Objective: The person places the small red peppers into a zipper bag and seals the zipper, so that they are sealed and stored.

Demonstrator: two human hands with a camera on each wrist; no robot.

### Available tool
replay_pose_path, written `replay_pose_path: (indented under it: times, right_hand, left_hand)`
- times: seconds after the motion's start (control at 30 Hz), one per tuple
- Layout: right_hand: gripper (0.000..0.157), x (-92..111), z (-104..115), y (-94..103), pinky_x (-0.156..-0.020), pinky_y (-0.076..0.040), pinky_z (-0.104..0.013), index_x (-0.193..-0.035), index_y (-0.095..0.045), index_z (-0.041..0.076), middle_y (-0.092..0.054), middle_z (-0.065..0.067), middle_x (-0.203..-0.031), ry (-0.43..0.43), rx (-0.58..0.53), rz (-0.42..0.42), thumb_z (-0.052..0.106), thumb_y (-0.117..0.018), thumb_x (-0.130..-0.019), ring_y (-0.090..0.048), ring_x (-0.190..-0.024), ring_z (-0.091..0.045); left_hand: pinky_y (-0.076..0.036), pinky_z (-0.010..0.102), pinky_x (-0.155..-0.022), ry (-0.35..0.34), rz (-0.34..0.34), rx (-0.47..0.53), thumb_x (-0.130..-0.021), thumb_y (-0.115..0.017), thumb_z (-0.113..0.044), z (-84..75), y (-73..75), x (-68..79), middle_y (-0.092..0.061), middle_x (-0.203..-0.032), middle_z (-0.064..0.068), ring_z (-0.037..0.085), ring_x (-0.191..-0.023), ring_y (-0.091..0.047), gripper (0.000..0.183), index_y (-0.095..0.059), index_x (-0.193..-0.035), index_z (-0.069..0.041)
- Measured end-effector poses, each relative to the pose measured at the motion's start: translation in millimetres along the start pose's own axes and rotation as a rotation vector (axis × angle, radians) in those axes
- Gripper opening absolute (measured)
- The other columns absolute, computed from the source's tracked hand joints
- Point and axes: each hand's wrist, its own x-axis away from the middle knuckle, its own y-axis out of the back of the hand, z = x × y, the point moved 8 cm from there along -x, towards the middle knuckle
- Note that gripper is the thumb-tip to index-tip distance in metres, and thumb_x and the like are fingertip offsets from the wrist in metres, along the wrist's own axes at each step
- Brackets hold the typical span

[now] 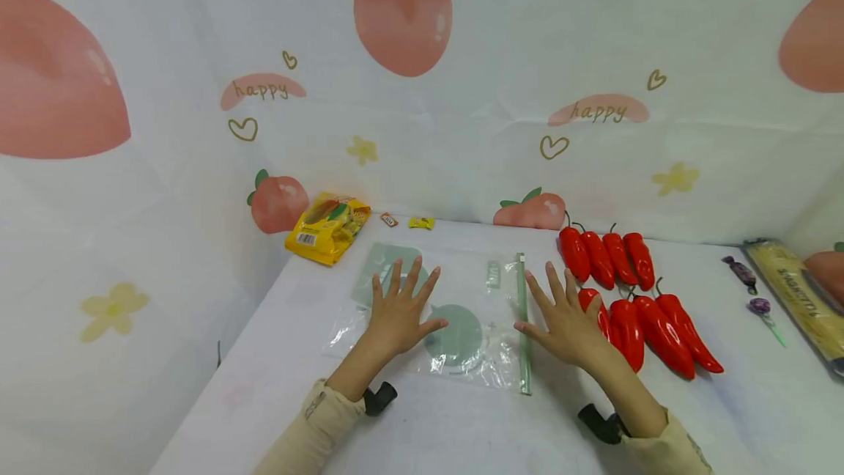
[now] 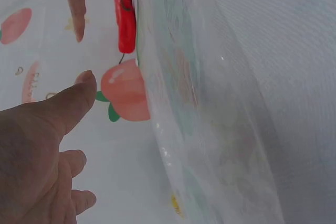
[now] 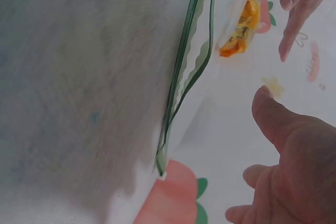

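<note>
Purple lollipop (image 1: 761, 306) near spaghetti pack (image 1: 796, 295)

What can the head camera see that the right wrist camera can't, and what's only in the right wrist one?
Only the head view shows the red peppers, the lollipop and the spaghetti pack. Only the right wrist view shows a gap between two green zip strips. Both show the clear bag, the yellow packet, the left hand and the right hand.

The person has the left hand (image 1: 398, 321) palm down, fingers fanned wide, thumb pointing across at the right hand (image 1: 570, 327), which mirrors it, splayed, thumb inward. The hands stand apart; behind each, the left forearm (image 1: 352, 376) and right forearm (image 1: 626, 385) slant outward.
</note>
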Motion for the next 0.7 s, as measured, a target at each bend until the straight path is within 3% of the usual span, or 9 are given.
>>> replay_pose_path:
  times: [0.4, 0.53, 0.63, 0.7]
  right_hand:
    - [0.087, 12, -24, 3.0, -0.098, -0.004, -0.077, -0.147, -0.016, 0.015, -0.006, -0.018, -0.154, 0.025, 0.051, -0.037, 0.047, -0.061, -0.081, -0.004, -0.139, -0.044]
    - [0.086, 13, -31, 6.3, -0.101, -0.007, -0.074, -0.147, -0.016, 0.016, -0.009, -0.019, -0.153, 0.027, 0.039, -0.049, 0.045, -0.063, -0.081, -0.007, -0.139, -0.043]
    - [0.086, 12, -36, 8.4, -0.101, -0.008, -0.074, -0.147, -0.017, 0.016, -0.009, -0.018, -0.153, 0.027, 0.02, -0.058, 0.044, -0.063, -0.081, -0.007, -0.139, -0.043]
    - [0.085, 13, -38, 10.2, -0.102, -0.008, -0.073, -0.147, -0.017, 0.015, -0.009, -0.018, -0.153, 0.025, 0.015, -0.06, 0.043, -0.063, -0.081, -0.007, -0.139, -0.043]
  left_hand:
    - [-0.015, 0.066, -0.107, -0.059, 0.055, -0.013, -0.083, -0.046, -0.064, -33.7, -17.7, -4.1, -0.008, -0.155, 0.009, 0.038, -0.141, -0.009, 0.081, -0.012, -0.148, -0.028]
    - [-0.027, 0.063, -0.103, -0.107, 0.055, -0.009, -0.084, -0.047, -0.062, -58.8, -18.5, -8.8, -0.02, -0.153, 0.01, 0.038, -0.136, -0.027, 0.079, -0.014, -0.147, -0.028]
    - [-0.048, 0.048, -0.086, -0.175, 0.01, -0.005, -0.084, -0.051, -0.059, -85.4, -12.5, -16.9, -0.048, -0.135, 0.011, 0.031, -0.111, -0.056, 0.076, -0.023, -0.145, -0.024]
    - [-0.051, 0.036, -0.064, -0.214, -0.012, 0.039, -0.083, -0.055, -0.056, -102.5, -10.4, -24.3, -0.063, -0.109, 0.009, 0.026, -0.084, -0.065, 0.067, -0.037, -0.136, -0.018]
